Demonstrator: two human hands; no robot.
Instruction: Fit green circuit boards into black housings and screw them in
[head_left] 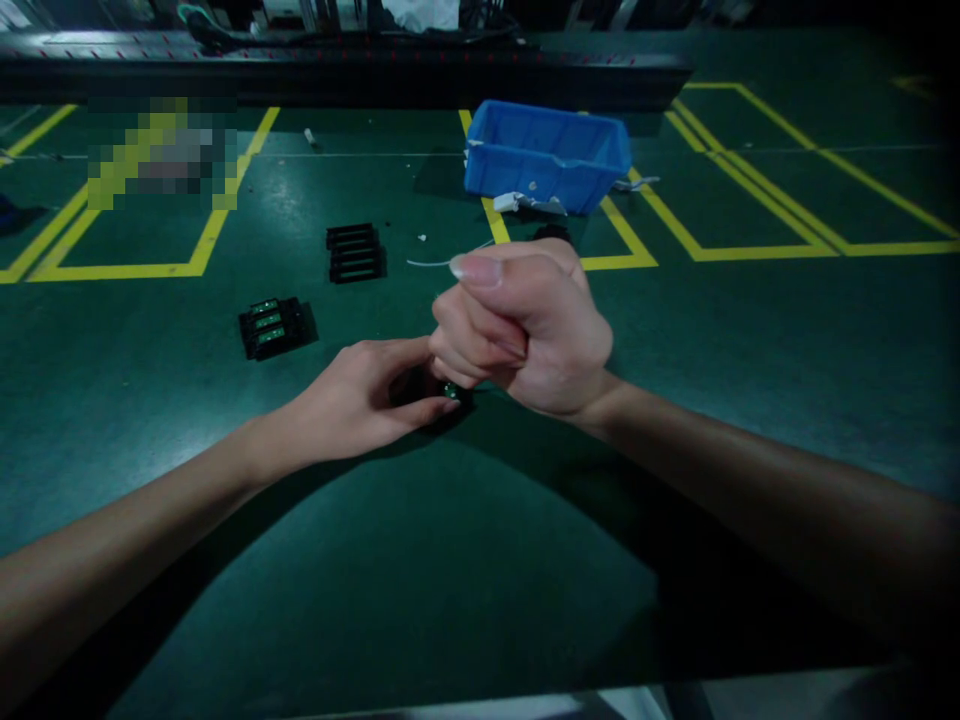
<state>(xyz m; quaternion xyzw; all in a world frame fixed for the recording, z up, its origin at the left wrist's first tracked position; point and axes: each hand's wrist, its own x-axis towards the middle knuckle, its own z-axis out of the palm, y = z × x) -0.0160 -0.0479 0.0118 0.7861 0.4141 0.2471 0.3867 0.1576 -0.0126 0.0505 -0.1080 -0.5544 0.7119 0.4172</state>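
On the green work surface, my left hand [367, 395] has its thumb and fingers closed around a small part with a green circuit board [451, 391], mostly hidden by my hands. Just above and to the right of it, my right hand [532, 325] is curled into a fist, thumb on top; what it grips is hidden. To the left lies a black slotted holder with several green boards in it [268, 325]. Farther back is another black slotted holder [354, 253], its slots showing no boards.
A blue bin [547, 175] stands behind my right hand, with a crumpled white scrap [525, 203] at its front. A thin white strand [429, 264] lies near my right thumb. Yellow tape lines [120, 270] mark the surface, and a dark rail [337, 80] runs along the back.
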